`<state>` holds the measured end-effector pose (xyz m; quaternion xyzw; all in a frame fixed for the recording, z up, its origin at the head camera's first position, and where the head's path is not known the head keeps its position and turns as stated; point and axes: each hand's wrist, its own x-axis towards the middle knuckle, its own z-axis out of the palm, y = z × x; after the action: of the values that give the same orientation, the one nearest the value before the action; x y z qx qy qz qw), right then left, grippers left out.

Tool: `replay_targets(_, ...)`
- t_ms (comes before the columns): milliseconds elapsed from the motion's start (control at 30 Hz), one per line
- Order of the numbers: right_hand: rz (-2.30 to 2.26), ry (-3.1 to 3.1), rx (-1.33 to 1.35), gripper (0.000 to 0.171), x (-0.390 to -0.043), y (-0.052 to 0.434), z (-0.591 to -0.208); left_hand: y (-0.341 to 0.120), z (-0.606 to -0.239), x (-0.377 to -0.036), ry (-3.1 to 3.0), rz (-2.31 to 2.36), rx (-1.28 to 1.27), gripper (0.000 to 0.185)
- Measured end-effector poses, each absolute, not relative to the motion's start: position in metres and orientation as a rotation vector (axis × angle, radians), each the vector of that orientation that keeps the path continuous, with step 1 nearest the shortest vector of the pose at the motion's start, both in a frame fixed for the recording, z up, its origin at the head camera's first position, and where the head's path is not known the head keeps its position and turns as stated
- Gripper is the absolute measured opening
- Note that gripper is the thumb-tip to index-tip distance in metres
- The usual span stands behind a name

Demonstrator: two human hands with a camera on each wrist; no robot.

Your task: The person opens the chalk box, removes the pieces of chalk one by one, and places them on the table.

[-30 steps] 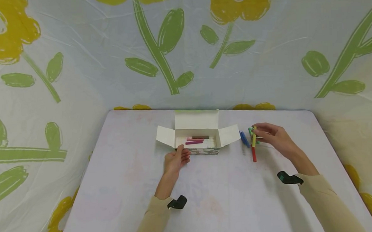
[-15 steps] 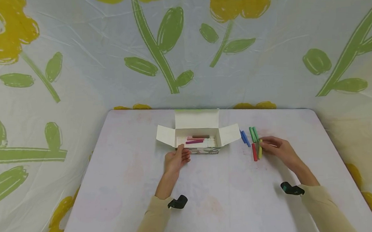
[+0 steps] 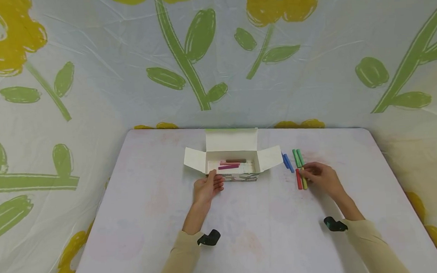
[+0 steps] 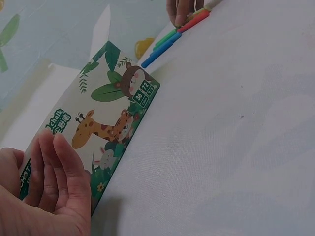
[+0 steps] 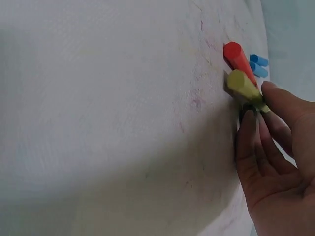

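An open box (image 3: 250,177) printed with cartoon animals stands on the table, its flaps folded out. Inside lie brown (image 3: 236,161), pink and magenta (image 3: 228,167) chalk sticks, with a pale layer beneath. My left hand (image 3: 205,190) holds the box's front wall at its left part, thumb at the rim and fingers along the outside. To the right, my right hand (image 3: 323,180) pinches a yellow chalk stick (image 5: 242,82) by its far end, close beside a red chalk stick (image 3: 299,179). The yellow stick's far end is hidden behind my fingers.
Two green chalk sticks (image 3: 298,158) lie just beyond the red one. Blue chalk sticks (image 3: 288,163) rest between them and the box's right flap (image 3: 270,158). A flower-printed sheet (image 3: 311,87) rises behind the table (image 3: 266,232).
My right hand has brought the yellow chalk stick down from above the green and red ones to the red stick's right side, then slightly left against it. The left hand stays on the box.
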<state>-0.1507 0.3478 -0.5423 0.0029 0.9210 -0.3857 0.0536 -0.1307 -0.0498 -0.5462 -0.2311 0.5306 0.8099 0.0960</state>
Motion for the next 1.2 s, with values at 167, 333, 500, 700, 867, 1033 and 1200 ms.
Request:
replay_targets(167, -1.12, 2.844, 0.014, 0.037, -0.151, 0.34, -0.539, -0.049, -0.548, -0.131, 1.572, 2.4, -0.679, 0.035)
replay_targets(333, -1.154, 2.859, -0.012, 0.033, -0.153, 0.336, -0.53, -0.049, -0.549, -0.131, 1.568, 2.404, -0.673, 0.035)
replay_targets(500, -1.174, 2.835, -0.015, 0.036, -0.16, 0.33, -0.516, -0.049, -0.549, -0.132, 1.565, 2.402, -0.688, 0.036)
replay_targets(700, -1.236, 2.845, -0.067, 0.039, -0.167, 0.318, -0.493, -0.05, -0.548, -0.131, 1.558, 2.399, -0.685, 0.037)
replay_targets(867, -1.322, 2.86, -0.167, 0.036, -0.173, 0.309, -0.476, -0.05, -0.548, -0.131, 1.547, 2.4, -0.682, 0.037)
replay_targets(1033, -1.413, 2.823, -0.244, 0.033, -0.18, 0.297, -0.462, -0.05, -0.548, -0.131, 1.557, 2.396, -0.679, 0.038)
replay_targets(1200, -1.485, 2.78, -0.327, 0.029, -0.187, 0.28, -0.452, -0.049, -0.546, -0.131, 1.563, 2.4, -0.682, 0.037)
